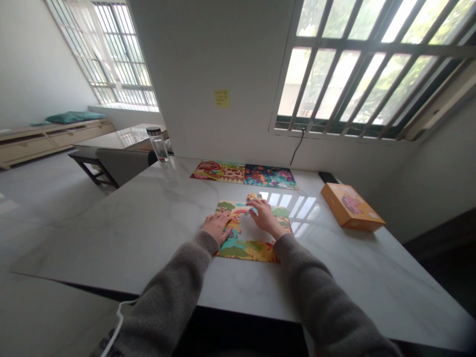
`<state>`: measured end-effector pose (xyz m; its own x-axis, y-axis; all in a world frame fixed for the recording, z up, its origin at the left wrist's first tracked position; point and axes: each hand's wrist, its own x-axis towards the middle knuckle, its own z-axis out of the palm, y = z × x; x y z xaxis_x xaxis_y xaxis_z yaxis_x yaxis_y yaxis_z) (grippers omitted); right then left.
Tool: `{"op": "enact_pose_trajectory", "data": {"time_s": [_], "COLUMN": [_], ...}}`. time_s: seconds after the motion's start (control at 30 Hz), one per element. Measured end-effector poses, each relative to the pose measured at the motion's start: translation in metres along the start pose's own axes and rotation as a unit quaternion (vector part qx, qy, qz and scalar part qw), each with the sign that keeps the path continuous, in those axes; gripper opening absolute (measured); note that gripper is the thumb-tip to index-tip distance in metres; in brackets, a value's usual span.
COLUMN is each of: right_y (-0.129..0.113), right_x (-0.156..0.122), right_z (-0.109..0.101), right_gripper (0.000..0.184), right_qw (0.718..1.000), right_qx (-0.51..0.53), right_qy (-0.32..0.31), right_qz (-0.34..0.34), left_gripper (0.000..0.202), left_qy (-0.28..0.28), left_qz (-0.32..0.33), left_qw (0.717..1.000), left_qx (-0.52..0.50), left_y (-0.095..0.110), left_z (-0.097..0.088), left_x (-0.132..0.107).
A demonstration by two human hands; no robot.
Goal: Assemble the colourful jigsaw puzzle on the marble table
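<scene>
My left hand (217, 227) lies open on the jigsaw puzzle (232, 250), my right hand (266, 218) curled narrow on it. An orange box (351, 207) stands well apart.

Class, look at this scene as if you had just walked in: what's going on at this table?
A person in a grey sweater has both hands on a colourful jigsaw puzzle on a white marble-look table. The left hand lies flat on its left side, and the right hand rests near its top, with a pale, apparently unfilled patch between them. Two more puzzles lie beyond, an orange box sits to the right, and a glass bottle stands farther back.
</scene>
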<state>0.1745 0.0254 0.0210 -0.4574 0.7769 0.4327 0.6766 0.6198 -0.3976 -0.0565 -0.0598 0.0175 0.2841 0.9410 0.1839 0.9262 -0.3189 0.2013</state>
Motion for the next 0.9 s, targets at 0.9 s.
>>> {"op": "enact_pose_trajectory", "data": {"time_s": [0.9], "right_y": [0.062], "right_x": [0.034], "right_z": [-0.023], "right_gripper": [0.021], "right_qw": [0.997], "right_qx": [-0.050], "right_qy": [-0.041], "right_qz": [0.030], "left_gripper": [0.037], "left_qy": [0.004], "left_qz": [0.003], "left_qw": [1.000], "left_qx": [-0.010], "left_y": [-0.001], "left_z": [-0.001], "left_x": [0.001]}}
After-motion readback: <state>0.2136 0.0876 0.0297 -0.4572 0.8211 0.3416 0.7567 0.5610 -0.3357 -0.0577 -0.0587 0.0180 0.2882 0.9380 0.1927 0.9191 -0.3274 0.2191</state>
